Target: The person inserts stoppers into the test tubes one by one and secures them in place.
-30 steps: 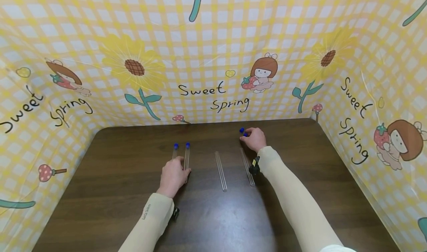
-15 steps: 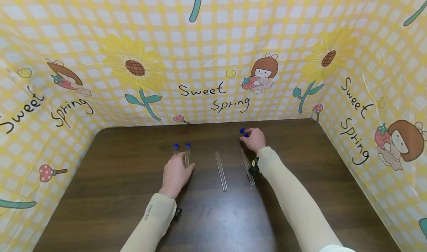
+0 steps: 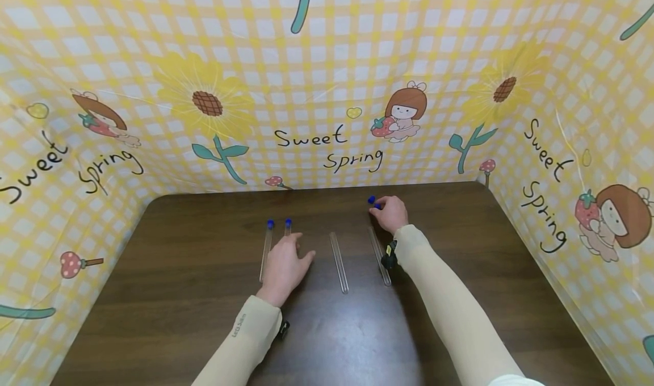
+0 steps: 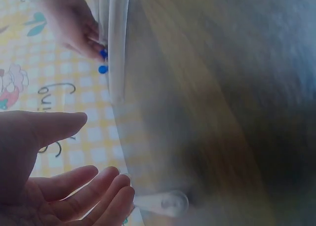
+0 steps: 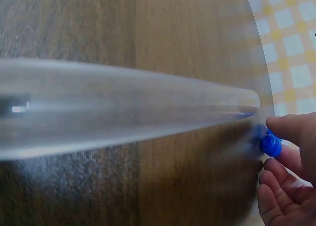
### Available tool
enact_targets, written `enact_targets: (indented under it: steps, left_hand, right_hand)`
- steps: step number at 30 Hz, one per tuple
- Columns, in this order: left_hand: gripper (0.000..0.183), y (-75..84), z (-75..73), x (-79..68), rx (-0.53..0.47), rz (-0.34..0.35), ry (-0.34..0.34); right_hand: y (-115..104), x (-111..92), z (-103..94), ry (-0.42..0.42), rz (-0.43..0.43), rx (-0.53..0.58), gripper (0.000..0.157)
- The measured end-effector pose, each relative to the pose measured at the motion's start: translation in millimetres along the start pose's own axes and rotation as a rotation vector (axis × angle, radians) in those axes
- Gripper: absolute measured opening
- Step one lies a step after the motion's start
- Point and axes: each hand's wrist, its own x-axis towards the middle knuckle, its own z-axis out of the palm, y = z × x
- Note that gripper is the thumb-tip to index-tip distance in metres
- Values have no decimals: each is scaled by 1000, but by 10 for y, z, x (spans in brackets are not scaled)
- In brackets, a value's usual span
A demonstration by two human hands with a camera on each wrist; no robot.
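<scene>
Head view, left to right across a dark brown, wood-grained counter (image 3: 153, 318): a clear, slender tube with a blue cap (image 3: 265, 256) lies farthest left and, being round, could roll if brushed. Just beside it, a second clear, blue-capped tube (image 3: 288, 228) is partly hidden by the left hand (image 3: 283, 265); a sideways sweep of that hand could knock the pair together. Next, well apart, a clear uncapped tube (image 3: 339, 264) lies alone, at risk of rolling if the left thumb nudges it. Farther right, another clear uncapped tube (image 3: 375, 244) passes partly behind the black wrist camera (image 3: 389, 254), which might catch it if the right arm drops. Beyond its far end, a loose small blue cap (image 3: 371, 200) sits so near the right hand (image 3: 392, 214) that a stray fingertip could flick it away.

As for the grip, the left hand's fingers and thumb are spread apart, holding nothing; whether they touch the tube below cannot be told. The right hand pinches a ridged blue cap (image 5: 271, 145) between thumb and forefinger.
</scene>
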Motion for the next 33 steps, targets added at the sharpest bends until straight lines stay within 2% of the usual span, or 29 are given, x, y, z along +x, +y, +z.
enact_targets:
  steps: [10, 22, 33]
  left_hand:
    - [56, 133, 109, -56, -1, 2, -52]
    - [56, 212, 239, -71, 18, 67, -33]
    - [56, 305, 319, -73, 34, 81, -50]
  right_hand:
    - [1, 5, -2, -10, 3, -21, 31]
    - [17, 28, 8, -8, 25, -23, 28]
    - [1, -19, -24, -5, 8, -8, 27]
